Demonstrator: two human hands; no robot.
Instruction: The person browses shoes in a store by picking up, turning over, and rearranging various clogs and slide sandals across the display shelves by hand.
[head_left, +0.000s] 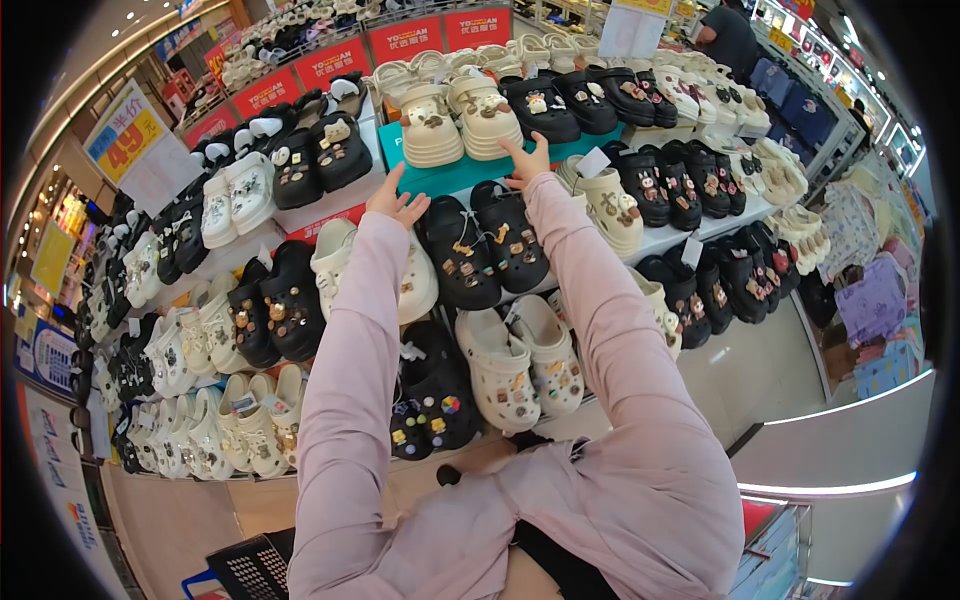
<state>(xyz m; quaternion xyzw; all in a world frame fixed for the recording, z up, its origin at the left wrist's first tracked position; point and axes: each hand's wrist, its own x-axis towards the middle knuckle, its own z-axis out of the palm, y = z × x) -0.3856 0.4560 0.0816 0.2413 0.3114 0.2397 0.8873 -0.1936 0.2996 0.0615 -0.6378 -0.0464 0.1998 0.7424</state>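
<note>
A pair of cream clogs stands side by side on a teal box top [440,180], the left clog [431,125] and the right clog [484,117] both with brown and white charms. My left hand [398,202] is just in front of the left clog, palm up and fingers spread, holding nothing. Beside the right clog's front edge is my right hand [528,162], its fingers apart; whether a fingertip touches the sole I cannot tell. Below and between my forearms sits a pair of black clogs [463,255] with gold and coloured charms.
Tiers of black and white clogs [285,300] surround my arms. Cream clogs [500,375] stand lower, near my body. A price sign [135,140] rises at left, and red signs [330,62] line the back. A person [728,40] stands at upper right.
</note>
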